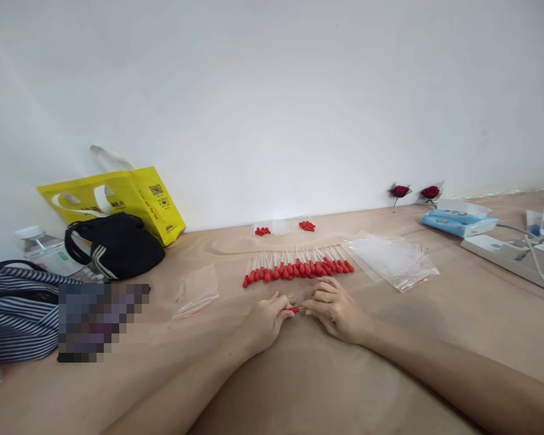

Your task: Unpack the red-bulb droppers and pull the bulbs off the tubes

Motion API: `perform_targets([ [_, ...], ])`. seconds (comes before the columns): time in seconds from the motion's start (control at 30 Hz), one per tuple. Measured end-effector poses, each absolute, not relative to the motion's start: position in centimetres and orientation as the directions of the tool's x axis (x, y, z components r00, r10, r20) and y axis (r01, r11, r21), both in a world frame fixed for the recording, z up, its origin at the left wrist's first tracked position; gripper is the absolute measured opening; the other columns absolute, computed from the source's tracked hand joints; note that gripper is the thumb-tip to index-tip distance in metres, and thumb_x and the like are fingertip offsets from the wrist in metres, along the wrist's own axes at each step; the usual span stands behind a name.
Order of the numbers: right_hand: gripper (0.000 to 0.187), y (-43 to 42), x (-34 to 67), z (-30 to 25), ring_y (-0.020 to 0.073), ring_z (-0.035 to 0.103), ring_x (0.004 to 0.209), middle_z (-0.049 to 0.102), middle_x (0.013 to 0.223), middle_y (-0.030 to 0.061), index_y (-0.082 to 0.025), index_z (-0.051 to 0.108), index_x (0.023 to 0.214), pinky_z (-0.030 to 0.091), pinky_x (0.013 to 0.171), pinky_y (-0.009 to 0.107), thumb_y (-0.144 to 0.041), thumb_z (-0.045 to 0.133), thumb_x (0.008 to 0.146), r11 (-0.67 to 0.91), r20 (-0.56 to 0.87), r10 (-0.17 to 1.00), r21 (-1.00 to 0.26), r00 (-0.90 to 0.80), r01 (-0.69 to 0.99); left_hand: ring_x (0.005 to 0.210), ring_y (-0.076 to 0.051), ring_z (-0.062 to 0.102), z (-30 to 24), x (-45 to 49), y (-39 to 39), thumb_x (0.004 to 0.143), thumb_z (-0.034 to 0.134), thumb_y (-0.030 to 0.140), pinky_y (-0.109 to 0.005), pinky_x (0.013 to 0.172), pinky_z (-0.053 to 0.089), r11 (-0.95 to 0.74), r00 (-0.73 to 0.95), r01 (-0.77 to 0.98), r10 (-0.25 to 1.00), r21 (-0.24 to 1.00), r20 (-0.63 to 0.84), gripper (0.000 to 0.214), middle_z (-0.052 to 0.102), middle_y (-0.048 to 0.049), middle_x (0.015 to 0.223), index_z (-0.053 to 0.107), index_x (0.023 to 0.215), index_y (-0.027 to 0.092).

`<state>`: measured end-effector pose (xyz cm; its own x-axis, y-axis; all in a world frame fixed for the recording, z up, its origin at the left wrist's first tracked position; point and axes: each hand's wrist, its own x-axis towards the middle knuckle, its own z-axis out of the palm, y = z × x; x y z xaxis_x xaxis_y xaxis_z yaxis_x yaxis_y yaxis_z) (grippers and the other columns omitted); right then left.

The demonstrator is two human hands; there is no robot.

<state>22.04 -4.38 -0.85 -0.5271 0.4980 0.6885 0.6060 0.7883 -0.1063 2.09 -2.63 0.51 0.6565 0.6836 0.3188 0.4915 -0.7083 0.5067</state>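
Note:
Close to the table's front, my left hand (pixel 268 319) pinches the red end of a small red-tipped stick (pixel 294 309). My right hand (pixel 338 311) is closed at the pale end of the same stick, its fingertips hiding most of that part. Just beyond both hands lies a row of red-tipped white sticks (pixel 299 269), several side by side, with their bulb-shaped red ends toward me. What the red ends are made of I cannot tell.
Behind the row are small bags with red-tipped pieces (pixel 262 231). Clear zip bags (pixel 394 260) lie right, another zip bag (pixel 197 291) left. A yellow bag (pixel 158 208), black cap (pixel 127 244) and striped pouch (pixel 22 314) stand left; tissues (pixel 457 223) and a power strip (pixel 512 254) right.

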Motion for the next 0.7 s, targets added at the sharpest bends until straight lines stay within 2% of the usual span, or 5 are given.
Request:
perform_targets([
  [0.5,0.019,-4.7,22.3,-1.0,0.0141,0.051,0.072,0.056,0.065,0.0016,-0.020,0.062,0.089,0.037,0.083,0.037,-0.022,0.044,0.085,0.785,0.669,0.533,-0.162,-0.519,0.597,0.088,-0.017,0.063,0.1,1.8,-2.6,0.085,0.038,0.016,-0.039,0.095,0.039,-0.739,0.667,0.463,0.654,0.489,0.356,0.019,0.068,-0.0022,0.083,0.053,0.076,0.020],
  [0.63,0.019,-4.7,22.8,-1.3,0.0142,0.049,0.068,0.056,0.063,0.0024,-0.019,0.063,0.087,0.039,0.072,0.033,-0.022,0.044,0.085,0.756,0.674,0.560,-0.179,-0.482,0.629,0.089,-0.018,0.062,0.2,1.6,-2.6,0.085,0.038,0.018,-0.032,0.083,0.047,-0.707,0.634,0.474,0.687,0.524,0.354,0.018,0.067,-0.0046,0.081,0.051,0.072,0.019],
  [0.7,0.020,-4.6,23.3,-1.5,0.0147,0.049,0.068,0.057,0.065,0.0034,-0.019,0.063,0.087,0.038,0.067,0.032,-0.023,0.044,0.085,0.717,0.669,0.598,-0.200,-0.442,0.667,0.093,-0.018,0.061,0.3,1.5,-2.7,0.085,0.039,0.019,-0.030,0.076,0.049,-0.684,0.606,0.491,0.713,0.540,0.352,0.017,0.066,-0.0061,0.087,0.052,0.074,0.019],
])
